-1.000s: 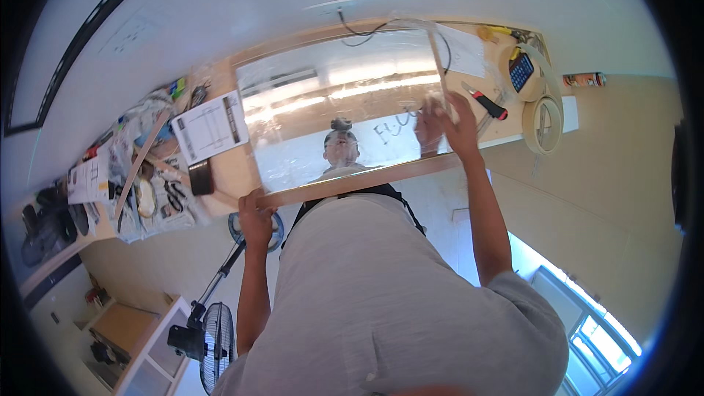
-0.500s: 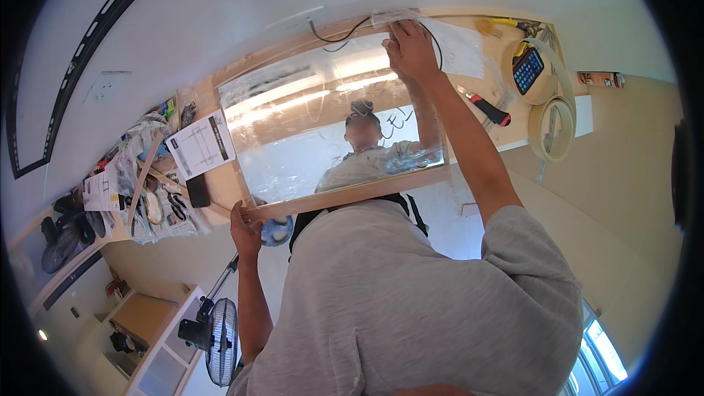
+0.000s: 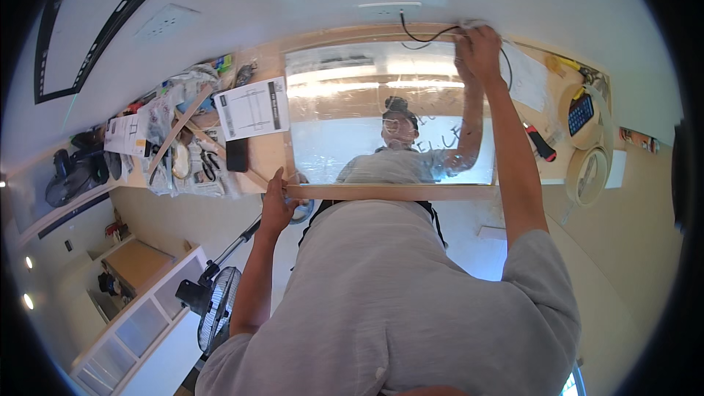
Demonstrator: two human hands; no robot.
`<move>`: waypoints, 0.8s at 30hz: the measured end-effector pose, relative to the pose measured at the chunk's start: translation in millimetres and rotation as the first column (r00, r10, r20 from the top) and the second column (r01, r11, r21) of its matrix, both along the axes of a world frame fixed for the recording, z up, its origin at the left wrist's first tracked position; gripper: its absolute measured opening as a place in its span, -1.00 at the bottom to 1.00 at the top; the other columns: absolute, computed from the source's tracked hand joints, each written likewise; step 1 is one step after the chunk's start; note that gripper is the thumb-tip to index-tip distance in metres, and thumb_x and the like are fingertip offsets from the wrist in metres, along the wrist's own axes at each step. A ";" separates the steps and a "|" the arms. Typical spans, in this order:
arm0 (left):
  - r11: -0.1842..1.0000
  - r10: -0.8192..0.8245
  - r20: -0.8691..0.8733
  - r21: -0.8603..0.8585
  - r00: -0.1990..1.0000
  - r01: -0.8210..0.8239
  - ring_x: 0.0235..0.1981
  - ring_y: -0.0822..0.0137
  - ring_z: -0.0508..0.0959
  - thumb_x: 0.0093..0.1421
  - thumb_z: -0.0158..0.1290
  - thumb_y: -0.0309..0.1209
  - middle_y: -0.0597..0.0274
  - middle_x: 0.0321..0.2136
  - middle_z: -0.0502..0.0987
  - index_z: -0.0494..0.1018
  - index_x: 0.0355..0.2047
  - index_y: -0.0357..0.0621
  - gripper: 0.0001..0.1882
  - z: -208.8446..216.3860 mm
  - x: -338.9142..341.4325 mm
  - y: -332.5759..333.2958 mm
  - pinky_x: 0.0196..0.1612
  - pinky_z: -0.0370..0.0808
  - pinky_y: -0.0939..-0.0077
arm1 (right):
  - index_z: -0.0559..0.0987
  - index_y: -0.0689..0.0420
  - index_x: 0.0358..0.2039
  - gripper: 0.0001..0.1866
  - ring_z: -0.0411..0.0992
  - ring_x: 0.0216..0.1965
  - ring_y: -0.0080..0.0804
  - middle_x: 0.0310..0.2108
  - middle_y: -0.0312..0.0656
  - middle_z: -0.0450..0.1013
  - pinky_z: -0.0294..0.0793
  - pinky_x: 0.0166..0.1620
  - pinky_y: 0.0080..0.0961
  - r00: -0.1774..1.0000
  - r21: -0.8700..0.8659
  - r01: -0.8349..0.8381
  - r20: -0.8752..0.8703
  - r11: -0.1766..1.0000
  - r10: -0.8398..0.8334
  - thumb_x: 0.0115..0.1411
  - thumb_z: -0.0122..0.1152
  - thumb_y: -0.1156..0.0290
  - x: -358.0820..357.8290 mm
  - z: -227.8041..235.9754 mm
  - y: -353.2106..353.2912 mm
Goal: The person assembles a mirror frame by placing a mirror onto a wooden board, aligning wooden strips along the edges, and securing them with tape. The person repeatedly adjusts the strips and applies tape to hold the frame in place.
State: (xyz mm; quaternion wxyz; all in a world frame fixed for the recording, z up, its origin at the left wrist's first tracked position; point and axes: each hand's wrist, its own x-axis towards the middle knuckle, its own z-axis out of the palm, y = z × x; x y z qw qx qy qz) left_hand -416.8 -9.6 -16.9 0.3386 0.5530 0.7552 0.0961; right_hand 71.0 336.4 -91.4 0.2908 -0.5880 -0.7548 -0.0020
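A mirror panel (image 3: 330, 139) lies in front of me, covered in clear wrinkled film with dark handwriting on it. A light wooden strip (image 3: 396, 192) runs along its near edge, close to my shirt. My left hand (image 3: 276, 204) is closed around the near left corner, at the end of this strip. At the far right corner, my right hand (image 3: 482, 51) is closed on bunched clear plastic film (image 3: 471, 23); its fingertips are partly hidden. A black cable (image 3: 422, 38) passes from the wall by that hand. My right arm reflects in the mirror.
Left of the mirror are a printed sheet (image 3: 253, 108), a dark phone-like block (image 3: 237, 155) and a cluttered pile of tools and plastic. To the right lie a red-black utility knife (image 3: 541, 144), a phone (image 3: 581, 115) and an edging roll (image 3: 587, 176). A fan (image 3: 218, 308) stands lower left.
My view has turned, so the bench and mirror sit further right and straighter in the picture. My right hand stays at the far corner, its fingers more curled on the film. My left hand keeps the near corner.
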 end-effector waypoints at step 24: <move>0.810 -0.281 -0.293 0.439 0.914 0.390 -0.03 -0.06 0.59 0.20 0.14 -0.52 0.04 -0.04 0.60 0.60 -0.04 -0.14 -0.70 -56.5 0.8 339.1 0.06 0.53 0.16 | 0.67 0.21 -0.22 -0.63 0.62 -0.21 -0.11 -0.29 -0.05 0.65 0.56 -0.08 -0.27 0.699 -0.352 0.505 -0.369 0.788 -0.613 0.15 0.35 0.15 59.1 -37.6 18.1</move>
